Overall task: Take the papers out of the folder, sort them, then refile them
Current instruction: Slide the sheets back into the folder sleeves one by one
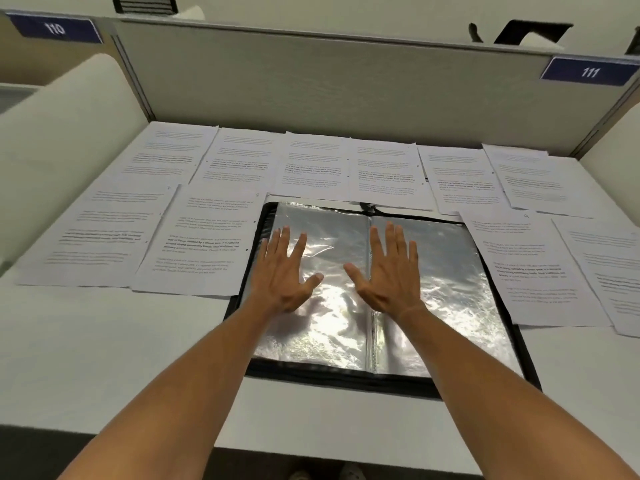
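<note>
Lying open, the folder (450, 289) shows shiny empty sleeves under both hands' flat, spread fingers (391, 237).

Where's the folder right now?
In the head view the folder lies open on the desk, centre-right, ringed by papers, with the left hand and right hand flat on its sleeves.
</note>
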`<state>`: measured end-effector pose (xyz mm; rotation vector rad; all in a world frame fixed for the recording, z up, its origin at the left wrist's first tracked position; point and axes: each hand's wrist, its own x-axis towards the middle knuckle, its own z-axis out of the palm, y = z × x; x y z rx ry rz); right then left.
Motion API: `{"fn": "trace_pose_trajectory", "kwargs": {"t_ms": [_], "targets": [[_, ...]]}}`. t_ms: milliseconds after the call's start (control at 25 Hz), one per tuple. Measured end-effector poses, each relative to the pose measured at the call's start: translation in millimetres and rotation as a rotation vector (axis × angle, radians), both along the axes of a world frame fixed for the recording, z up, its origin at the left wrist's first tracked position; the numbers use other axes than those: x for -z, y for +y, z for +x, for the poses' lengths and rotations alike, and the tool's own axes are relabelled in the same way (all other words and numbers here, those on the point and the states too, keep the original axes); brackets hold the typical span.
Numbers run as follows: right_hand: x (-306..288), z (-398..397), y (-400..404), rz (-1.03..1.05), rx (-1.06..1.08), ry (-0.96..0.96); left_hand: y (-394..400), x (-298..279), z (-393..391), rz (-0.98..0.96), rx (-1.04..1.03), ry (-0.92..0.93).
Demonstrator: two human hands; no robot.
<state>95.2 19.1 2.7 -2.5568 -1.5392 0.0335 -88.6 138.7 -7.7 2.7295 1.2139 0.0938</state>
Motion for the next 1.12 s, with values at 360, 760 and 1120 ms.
{"fn": "trace_pose_trajectory", "kwargs": {"t_ms": [360, 760, 1120], "targets": [[0, -40, 15, 0.018, -0.152, 0.027, -15, -18, -33, -0.176, -0.224, -0.092], [16, -26, -4, -0.014, -0.109, 0.142, -17, -17, -13, -0.270, -0.526, -0.241], [3, -6, -7, 0.255, 0.009, 0.339, -8, -42, -6, -0.550, -0.626, -0.569]]}}
